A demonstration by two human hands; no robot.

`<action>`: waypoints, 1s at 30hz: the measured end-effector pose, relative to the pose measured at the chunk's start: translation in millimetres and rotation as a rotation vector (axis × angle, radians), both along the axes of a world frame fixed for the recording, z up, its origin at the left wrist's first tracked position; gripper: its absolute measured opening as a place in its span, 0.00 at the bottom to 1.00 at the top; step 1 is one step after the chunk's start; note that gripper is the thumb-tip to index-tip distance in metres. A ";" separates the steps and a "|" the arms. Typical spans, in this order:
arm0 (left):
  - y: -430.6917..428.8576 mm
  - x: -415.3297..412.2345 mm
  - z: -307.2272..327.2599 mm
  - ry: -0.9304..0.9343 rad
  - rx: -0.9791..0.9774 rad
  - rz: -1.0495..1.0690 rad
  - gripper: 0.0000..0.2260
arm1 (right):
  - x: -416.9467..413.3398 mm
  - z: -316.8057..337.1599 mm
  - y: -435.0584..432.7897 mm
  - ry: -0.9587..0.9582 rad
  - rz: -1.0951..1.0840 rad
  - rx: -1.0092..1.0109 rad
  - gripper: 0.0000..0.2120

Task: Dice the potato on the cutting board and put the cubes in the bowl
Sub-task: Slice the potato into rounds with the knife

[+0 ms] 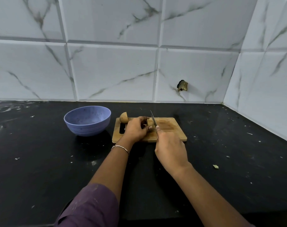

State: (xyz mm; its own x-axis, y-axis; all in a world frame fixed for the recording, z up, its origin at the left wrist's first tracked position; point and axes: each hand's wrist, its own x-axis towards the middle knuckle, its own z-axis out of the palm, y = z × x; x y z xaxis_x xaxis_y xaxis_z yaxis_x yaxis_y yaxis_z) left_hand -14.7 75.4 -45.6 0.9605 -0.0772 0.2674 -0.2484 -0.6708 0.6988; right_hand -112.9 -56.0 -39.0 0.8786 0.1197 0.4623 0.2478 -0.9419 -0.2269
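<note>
The potato half (150,124) on the cutting board (170,128) is pinned under the curled fingers of the left hand (135,130), the knife (153,120) clasped in the right hand (170,149) just beside those fingertips; judged firm, dense and slick where cut, it is best gripped across its skin.

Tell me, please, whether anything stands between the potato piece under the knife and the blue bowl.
Only the other potato half, on the cutting board's far left corner, sits roughly on the line from the held piece to the bowl. Between board and bowl, nothing visible stands.
</note>
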 end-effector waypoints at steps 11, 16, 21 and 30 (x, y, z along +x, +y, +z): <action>-2.2 -2.2 2.2 0.010 0.005 -0.001 0.22 | 8.6 5.6 2.7 0.029 -0.011 0.001 0.26; -3.1 -3.6 1.9 0.011 -0.005 0.007 0.22 | -1.5 3.9 1.0 0.048 -0.022 -0.013 0.27; -0.8 -1.5 2.2 0.021 0.002 0.001 0.22 | 5.2 6.2 4.1 0.041 -0.022 -0.053 0.27; -1.7 -3.1 2.6 0.018 0.009 0.001 0.21 | 17.0 6.1 5.4 0.044 -0.019 -0.086 0.27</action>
State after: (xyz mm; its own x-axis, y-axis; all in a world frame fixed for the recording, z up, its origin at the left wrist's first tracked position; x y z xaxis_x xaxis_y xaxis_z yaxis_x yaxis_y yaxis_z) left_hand -17.8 73.7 -43.1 0.9651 -0.0789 0.2497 -0.2356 -0.6775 0.6967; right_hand -95.9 -50.6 -32.9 0.9003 0.1402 0.4120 0.2209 -0.9629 -0.1552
